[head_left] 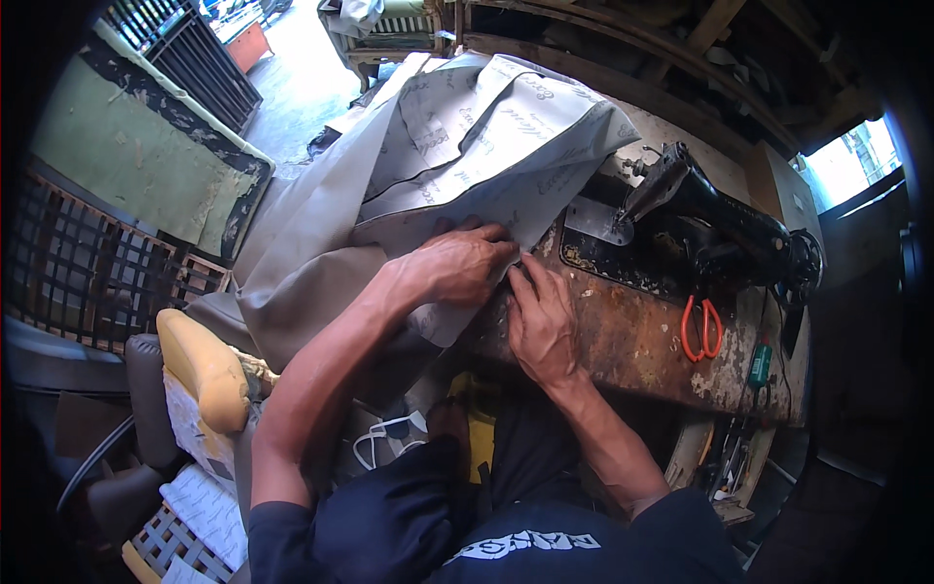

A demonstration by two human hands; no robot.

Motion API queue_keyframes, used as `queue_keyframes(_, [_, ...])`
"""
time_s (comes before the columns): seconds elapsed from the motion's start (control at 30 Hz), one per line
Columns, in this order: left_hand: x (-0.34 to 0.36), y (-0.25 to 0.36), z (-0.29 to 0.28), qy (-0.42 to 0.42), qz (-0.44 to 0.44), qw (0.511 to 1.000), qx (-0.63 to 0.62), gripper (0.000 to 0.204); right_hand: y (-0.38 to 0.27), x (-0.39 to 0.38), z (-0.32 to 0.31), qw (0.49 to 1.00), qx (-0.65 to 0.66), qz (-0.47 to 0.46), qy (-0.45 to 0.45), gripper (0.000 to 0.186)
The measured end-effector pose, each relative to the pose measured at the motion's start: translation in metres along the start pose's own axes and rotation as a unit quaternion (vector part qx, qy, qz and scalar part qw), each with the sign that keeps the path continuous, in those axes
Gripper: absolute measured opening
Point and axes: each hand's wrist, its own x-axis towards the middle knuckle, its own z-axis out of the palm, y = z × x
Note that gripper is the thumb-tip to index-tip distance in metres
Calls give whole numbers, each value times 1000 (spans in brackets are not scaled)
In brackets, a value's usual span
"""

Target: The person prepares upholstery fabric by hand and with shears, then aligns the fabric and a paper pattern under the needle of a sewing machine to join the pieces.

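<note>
A large sheet of grey upholstery vinyl (311,282) is draped over the work table, its pale printed backing folded into view. My left hand (467,263) is closed on the sheet's near right edge, fingers bent over it. Beside it, my right hand (545,326) pinches the same edge between thumb and forefinger; the exact grip is partly hidden. A black sewing machine (730,229) stands to the right of both hands, and the vinyl's far right corner comes close to its needle end.
Orange-handled scissors (687,336) lie on the worn table top (623,336), with a small green object (760,364) farther right. At left are a yellow foam piece (209,375), a webbed frame (88,263) and a green padded panel (146,156). Wooden framing (632,49) runs behind.
</note>
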Motion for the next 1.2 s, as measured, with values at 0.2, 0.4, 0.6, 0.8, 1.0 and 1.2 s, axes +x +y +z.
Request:
queue_keyframes(0.2, [2, -13, -3, 10, 31, 999, -10, 72, -8, 8, -3, 997, 24, -76, -22, 39])
queue_keyframes(0.4, [-83, 2, -45, 57, -49, 996, 51, 34, -5, 7, -4, 994, 6, -71, -88, 48])
queue_keyframes(0.6, [-176, 17, -13, 96, 17, 970, 222, 13, -12, 11, -6, 995, -10, -46, -89, 42])
queue_keyframes(0.8, [-214, 39, 43, 99, 46, 917, 384, 11, -10, 17, -9, 992, -31, -39, -114, 37])
queue_keyframes(1.0, [-238, 35, 72, 52, 33, 852, 520, 52, -9, 16, -6, 992, -33, -33, -114, 36])
queue_keyframes(1.2, [-235, 25, 73, 79, 46, 872, 480, 50, -8, 14, -7, 994, -27, -25, -107, 37])
